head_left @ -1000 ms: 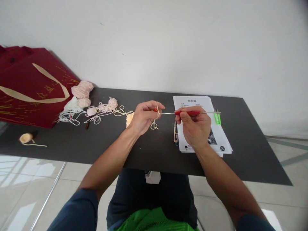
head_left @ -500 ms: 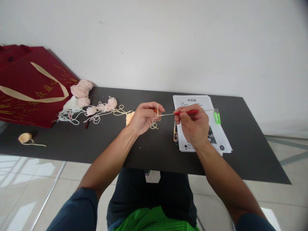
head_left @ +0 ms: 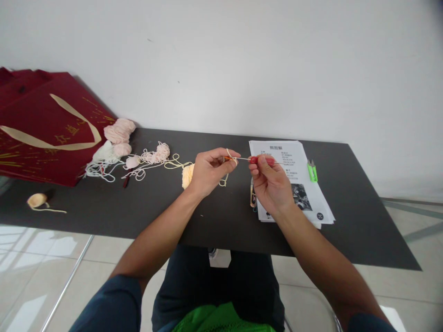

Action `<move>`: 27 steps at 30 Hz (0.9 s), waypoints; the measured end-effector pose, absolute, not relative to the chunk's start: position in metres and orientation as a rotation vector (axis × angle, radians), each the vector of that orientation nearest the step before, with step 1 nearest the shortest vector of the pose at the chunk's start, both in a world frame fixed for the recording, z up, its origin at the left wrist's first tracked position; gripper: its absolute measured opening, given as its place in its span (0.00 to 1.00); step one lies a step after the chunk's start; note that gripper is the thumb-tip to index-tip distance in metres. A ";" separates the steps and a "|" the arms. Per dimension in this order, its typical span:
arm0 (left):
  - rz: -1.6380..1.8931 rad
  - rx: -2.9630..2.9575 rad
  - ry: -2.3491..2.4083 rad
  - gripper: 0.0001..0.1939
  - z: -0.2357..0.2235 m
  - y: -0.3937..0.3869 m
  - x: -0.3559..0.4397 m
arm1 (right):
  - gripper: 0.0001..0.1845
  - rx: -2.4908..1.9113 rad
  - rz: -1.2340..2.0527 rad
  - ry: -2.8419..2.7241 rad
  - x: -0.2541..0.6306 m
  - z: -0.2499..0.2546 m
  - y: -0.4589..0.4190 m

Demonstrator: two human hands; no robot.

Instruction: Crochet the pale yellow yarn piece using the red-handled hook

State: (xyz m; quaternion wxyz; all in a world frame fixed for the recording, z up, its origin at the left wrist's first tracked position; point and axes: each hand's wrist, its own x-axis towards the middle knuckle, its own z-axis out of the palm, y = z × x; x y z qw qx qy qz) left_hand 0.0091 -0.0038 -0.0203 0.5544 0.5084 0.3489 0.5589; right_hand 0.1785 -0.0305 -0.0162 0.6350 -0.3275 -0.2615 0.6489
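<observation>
My right hand (head_left: 273, 182) is closed around the red handle of a crochet hook (head_left: 258, 160), above the printed sheets. The hook's thin metal shaft points left to the fingers of my left hand (head_left: 209, 170). That hand pinches pale yellow yarn (head_left: 231, 154), which loops over its index finger and round the hook's tip. Something small and orange shows between the left fingers; I cannot make out what it is. A loose yarn end hangs below them. Just behind the left wrist lies a yellow yarn ball (head_left: 187, 176), partly hidden.
Printed sheets (head_left: 301, 189) lie to the right, with green thread snips (head_left: 312, 171) on them. Pale pink yarn balls (head_left: 119, 131) and tangled strands lie left, beside a dark red paper bag (head_left: 51, 133). A small cream crocheted piece (head_left: 37, 200) sits near the dark table's (head_left: 138, 212) left front.
My right hand has turned over, palm more toward me, and shifted slightly left with the hook. The left fingers have drawn closer together on the yarn. The view has tilted slightly.
</observation>
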 end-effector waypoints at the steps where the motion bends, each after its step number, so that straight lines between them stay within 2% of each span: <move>1: 1.320 1.196 0.836 0.11 -0.020 -0.004 0.010 | 0.13 -0.752 1.473 -0.603 0.177 -0.016 -0.032; 6: 1.379 1.211 0.851 0.24 -0.016 -0.009 0.015 | 0.13 -0.803 1.395 -0.681 0.170 -0.018 -0.036; 8: 1.393 1.226 0.884 0.27 -0.014 -0.011 0.017 | 0.13 -0.809 1.387 -0.690 0.169 -0.019 -0.037; 16: 1.403 1.330 1.048 0.21 -0.012 -0.019 0.019 | 0.11 -0.817 1.363 -0.680 0.169 -0.021 -0.035; 27: 1.424 1.327 1.071 0.20 -0.015 -0.018 0.019 | 0.11 -0.808 1.332 -0.700 0.169 -0.019 -0.036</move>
